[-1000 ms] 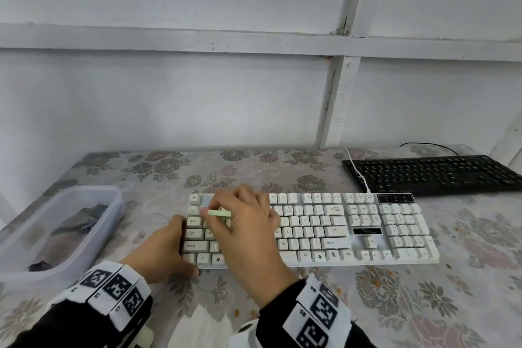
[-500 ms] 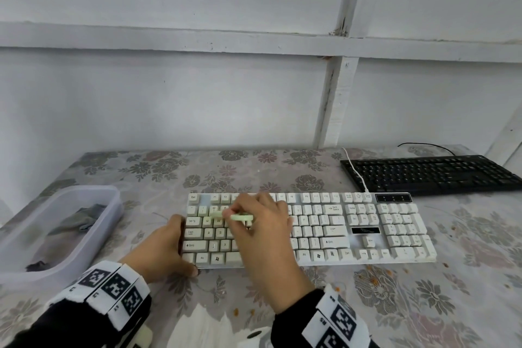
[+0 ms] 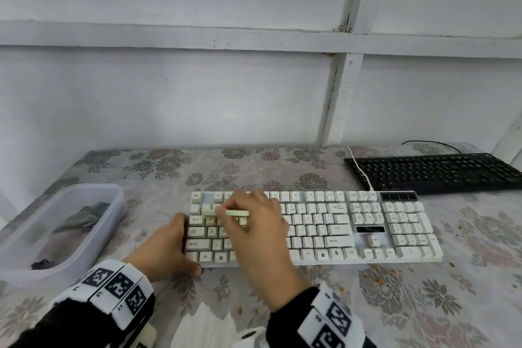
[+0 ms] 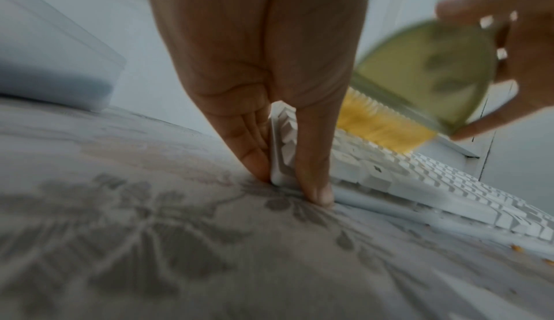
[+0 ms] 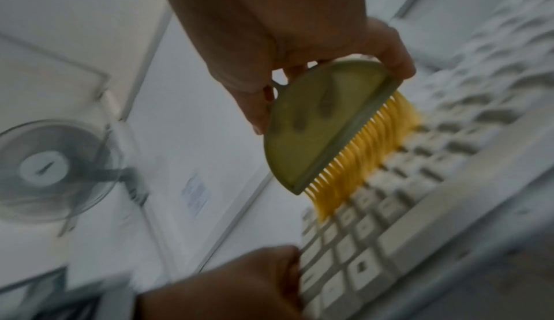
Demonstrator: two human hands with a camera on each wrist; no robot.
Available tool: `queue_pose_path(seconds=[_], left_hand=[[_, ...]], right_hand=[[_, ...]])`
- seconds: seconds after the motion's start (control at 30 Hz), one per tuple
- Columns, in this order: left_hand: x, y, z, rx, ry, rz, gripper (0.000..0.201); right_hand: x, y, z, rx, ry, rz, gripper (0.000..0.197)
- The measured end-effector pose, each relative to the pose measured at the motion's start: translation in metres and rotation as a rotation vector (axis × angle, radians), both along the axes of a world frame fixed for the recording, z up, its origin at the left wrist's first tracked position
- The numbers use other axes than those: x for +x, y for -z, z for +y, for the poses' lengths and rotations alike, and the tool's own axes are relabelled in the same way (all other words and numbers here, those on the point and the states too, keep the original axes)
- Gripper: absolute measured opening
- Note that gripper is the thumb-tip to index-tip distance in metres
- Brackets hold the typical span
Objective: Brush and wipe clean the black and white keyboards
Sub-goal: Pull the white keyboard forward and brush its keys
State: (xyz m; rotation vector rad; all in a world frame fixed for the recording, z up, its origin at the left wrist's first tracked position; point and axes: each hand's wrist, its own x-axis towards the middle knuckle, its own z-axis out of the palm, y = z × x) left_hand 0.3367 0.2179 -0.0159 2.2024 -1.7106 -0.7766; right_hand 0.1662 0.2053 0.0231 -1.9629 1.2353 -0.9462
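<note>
A white keyboard (image 3: 339,229) lies across the middle of the flowered table, with a black keyboard (image 3: 435,172) behind it at the right. My right hand (image 3: 243,206) holds a small brush (image 3: 237,213) by its pale green half-round handle (image 5: 317,131). Its yellow bristles (image 5: 368,154) press on the upper left key rows. My left hand (image 3: 180,243) grips the white keyboard's left end (image 4: 280,150), with the thumb (image 4: 315,183) at the front edge and the fingers (image 4: 252,154) along the side. The right wrist view is blurred by motion.
A clear plastic tub (image 3: 113,206) holding a grey cloth (image 3: 84,215) stands at the left. Orange crumbs (image 3: 378,280) lie on the tablecloth in front of the white keyboard. Its white cable (image 3: 358,169) runs over the black keyboard. A wall closes the back.
My right hand has swept the brush a few keys to the right along the upper rows. The left hand has kept its hold on the keyboard's end.
</note>
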Motion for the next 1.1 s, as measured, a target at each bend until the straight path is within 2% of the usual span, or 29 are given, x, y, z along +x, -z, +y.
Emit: queue_pose_path(seconds=[0.07, 0.17, 0.2, 0.37, 0.53, 0.63, 0.77, 0.83, 0.97, 1.1], left_hand=[[-0.001, -0.001, 0.0, -0.006, 0.009, -0.008, 0.072], [-0.002, -0.002, 0.0, 0.002, 0.01, 0.006, 0.073], [-0.002, -0.002, 0.0, 0.004, 0.011, 0.01, 0.074], [-0.002, -0.003, 0.001, 0.001, 0.015, 0.023, 0.075], [-0.004, -0.005, 0.002, -0.01, 0.013, 0.032, 0.075], [-0.003, -0.004, 0.002, -0.005, 0.017, 0.022, 0.076], [-0.004, -0.004, 0.002, -0.004, 0.013, 0.024, 0.076], [-0.004, -0.004, 0.002, -0.002, 0.013, 0.024, 0.077], [-0.004, -0.003, 0.001, -0.004, 0.011, 0.029, 0.077], [-0.002, -0.001, 0.001, -0.002, 0.008, 0.041, 0.078]], right_hand=[[-0.018, 0.003, -0.007, -0.015, 0.061, -0.063, 0.01], [-0.039, 0.004, -0.013, -0.083, 0.144, -0.063, 0.028], [-0.044, 0.003, -0.014, -0.102, 0.142, -0.073, 0.029], [-0.049, 0.008, -0.012, -0.106, 0.087, -0.187, 0.017], [-0.08, 0.009, -0.025, -0.051, 0.186, -0.192, 0.015], [-0.093, 0.004, -0.028, -0.134, 0.276, -0.131, 0.024], [-0.089, -0.001, -0.025, -0.048, 0.133, -0.294, 0.016], [-0.087, 0.003, -0.025, -0.053, 0.109, -0.283, 0.015], [-0.105, 0.011, -0.037, -0.037, 0.204, -0.263, 0.019], [-0.115, 0.007, -0.038, -0.18, 0.267, -0.219, 0.017]])
